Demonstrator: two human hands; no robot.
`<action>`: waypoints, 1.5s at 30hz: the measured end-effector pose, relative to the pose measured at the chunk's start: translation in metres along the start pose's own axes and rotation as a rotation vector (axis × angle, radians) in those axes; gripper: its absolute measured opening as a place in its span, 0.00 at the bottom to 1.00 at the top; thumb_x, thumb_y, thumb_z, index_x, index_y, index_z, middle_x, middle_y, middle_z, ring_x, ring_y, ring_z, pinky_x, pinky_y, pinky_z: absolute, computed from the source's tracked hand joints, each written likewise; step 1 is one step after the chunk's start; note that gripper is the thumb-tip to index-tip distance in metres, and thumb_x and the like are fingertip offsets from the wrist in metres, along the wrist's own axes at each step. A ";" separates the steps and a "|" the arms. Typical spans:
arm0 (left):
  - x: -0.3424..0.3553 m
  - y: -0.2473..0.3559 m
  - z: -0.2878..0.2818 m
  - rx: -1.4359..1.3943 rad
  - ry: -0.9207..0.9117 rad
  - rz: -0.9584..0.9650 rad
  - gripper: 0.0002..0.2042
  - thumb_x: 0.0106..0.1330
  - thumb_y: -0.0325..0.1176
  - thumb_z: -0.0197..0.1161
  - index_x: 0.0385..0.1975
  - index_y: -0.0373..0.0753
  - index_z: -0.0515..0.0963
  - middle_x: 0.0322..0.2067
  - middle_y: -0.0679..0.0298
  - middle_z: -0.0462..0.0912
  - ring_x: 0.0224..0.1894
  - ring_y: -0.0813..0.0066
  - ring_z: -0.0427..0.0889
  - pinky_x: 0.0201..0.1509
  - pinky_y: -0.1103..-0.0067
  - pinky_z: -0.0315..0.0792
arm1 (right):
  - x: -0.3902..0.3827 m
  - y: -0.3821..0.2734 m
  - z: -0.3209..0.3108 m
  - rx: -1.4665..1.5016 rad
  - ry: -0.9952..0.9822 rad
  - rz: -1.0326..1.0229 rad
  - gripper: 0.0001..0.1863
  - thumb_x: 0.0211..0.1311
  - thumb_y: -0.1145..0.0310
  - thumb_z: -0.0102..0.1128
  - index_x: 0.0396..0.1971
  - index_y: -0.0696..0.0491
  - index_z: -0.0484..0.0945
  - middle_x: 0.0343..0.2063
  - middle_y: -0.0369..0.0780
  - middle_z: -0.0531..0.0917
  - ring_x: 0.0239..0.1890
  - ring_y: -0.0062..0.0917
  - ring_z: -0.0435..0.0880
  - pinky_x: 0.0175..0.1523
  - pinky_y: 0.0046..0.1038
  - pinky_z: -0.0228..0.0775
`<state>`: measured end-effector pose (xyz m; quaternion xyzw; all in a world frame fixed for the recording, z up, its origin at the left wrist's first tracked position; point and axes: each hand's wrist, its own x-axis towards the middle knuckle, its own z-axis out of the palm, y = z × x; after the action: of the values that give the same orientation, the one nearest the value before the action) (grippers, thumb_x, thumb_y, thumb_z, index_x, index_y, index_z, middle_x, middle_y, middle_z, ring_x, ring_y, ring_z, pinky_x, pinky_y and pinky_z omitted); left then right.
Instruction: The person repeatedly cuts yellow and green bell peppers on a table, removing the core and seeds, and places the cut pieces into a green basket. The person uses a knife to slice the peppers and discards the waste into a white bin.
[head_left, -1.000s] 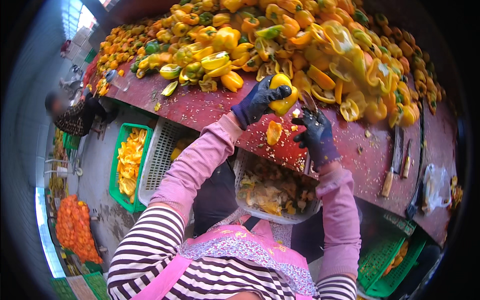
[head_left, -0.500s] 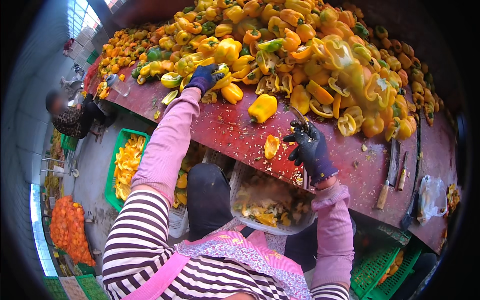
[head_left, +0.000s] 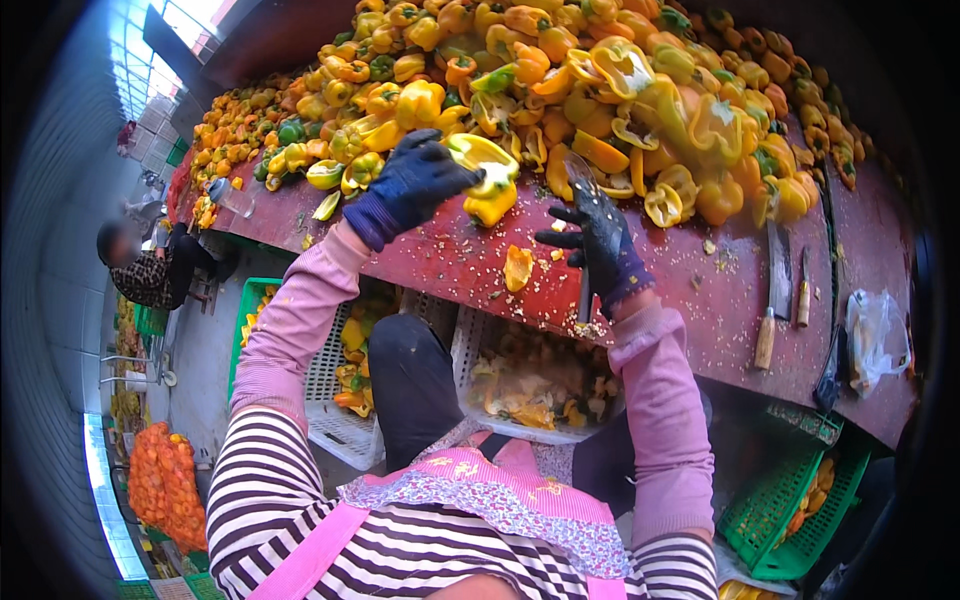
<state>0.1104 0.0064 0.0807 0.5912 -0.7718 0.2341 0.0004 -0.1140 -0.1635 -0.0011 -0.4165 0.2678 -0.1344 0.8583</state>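
Taking the red surface (head_left: 480, 265) as the landmark. Nearest, below its front edge: a white crate (head_left: 520, 390) of pepper scraps sits under the edge by the person's knees, a green crate (head_left: 785, 500) stands further right, and a second white crate (head_left: 335, 380) and a green one (head_left: 250, 310) with yellow pieces stand to the left. At the front edge of the surface: the right hand (head_left: 600, 245), in a dark glove, grips a knife (head_left: 583, 290) with the fingers (head_left: 585, 215) partly spread over the handle, the blade pointing down past the edge toward the scrap crate; whether every finger is closed on it cannot be told. Just left of that hand, a small yellow pepper piece (head_left: 518, 268) lies on the surface among scattered seeds. Right of the hand, two more knives (head_left: 775, 290) lie flat on the surface, near a clear plastic bag (head_left: 875, 335). Further in: the left hand (head_left: 415, 185), also gloved, has its fingers closed on a yellow pepper (head_left: 485, 180) at the foot of the heap. Farthest: a large pile of peppers (head_left: 560, 90), yellow, orange and some green, covers the back of the surface. Off its left end, another person (head_left: 150, 265) sits low, and orange sacks (head_left: 160, 485) lie on the floor.
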 end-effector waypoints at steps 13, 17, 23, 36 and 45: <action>0.030 0.119 0.088 -2.162 0.874 -1.147 0.16 0.73 0.34 0.55 0.58 0.38 0.68 0.51 0.55 0.78 0.49 0.64 0.83 0.53 0.71 0.80 | 0.014 0.034 0.008 -0.985 0.242 -0.976 0.12 0.68 0.62 0.54 0.45 0.52 0.74 0.33 0.51 0.82 0.31 0.47 0.82 0.35 0.40 0.75; 0.039 0.118 0.087 -1.775 1.021 -1.126 0.18 0.69 0.27 0.60 0.57 0.38 0.69 0.49 0.59 0.78 0.50 0.66 0.81 0.54 0.70 0.78 | 0.012 0.043 0.005 -1.123 0.241 -0.546 0.08 0.67 0.63 0.53 0.37 0.53 0.72 0.27 0.52 0.81 0.34 0.52 0.81 0.37 0.48 0.72; 0.035 0.117 0.099 -1.682 1.141 -1.112 0.17 0.68 0.30 0.63 0.55 0.37 0.71 0.45 0.60 0.80 0.48 0.67 0.82 0.49 0.70 0.80 | -0.009 0.032 0.031 -0.475 -0.210 0.231 0.13 0.72 0.62 0.45 0.40 0.55 0.75 0.17 0.38 0.81 0.10 0.18 0.73 0.13 0.21 0.61; -0.020 0.092 0.086 -2.636 1.003 -0.968 0.22 0.72 0.44 0.56 0.61 0.38 0.70 0.55 0.53 0.78 0.56 0.58 0.80 0.56 0.56 0.78 | -0.021 0.058 0.000 -1.569 -0.768 -0.062 0.17 0.57 0.60 0.64 0.46 0.50 0.82 0.41 0.49 0.85 0.47 0.44 0.83 0.51 0.38 0.76; -0.215 0.029 0.024 -0.508 -0.695 -1.108 0.41 0.58 0.46 0.69 0.70 0.36 0.59 0.65 0.43 0.65 0.68 0.49 0.64 0.72 0.65 0.58 | -0.036 0.029 -0.006 -1.627 -0.312 -0.292 0.13 0.52 0.67 0.64 0.40 0.51 0.82 0.34 0.49 0.84 0.40 0.46 0.83 0.45 0.39 0.77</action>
<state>0.1558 0.1993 -0.0110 0.9197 -0.3431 -0.1906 0.0111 -0.1470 -0.1328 -0.0145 -0.9497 0.1029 0.0499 0.2914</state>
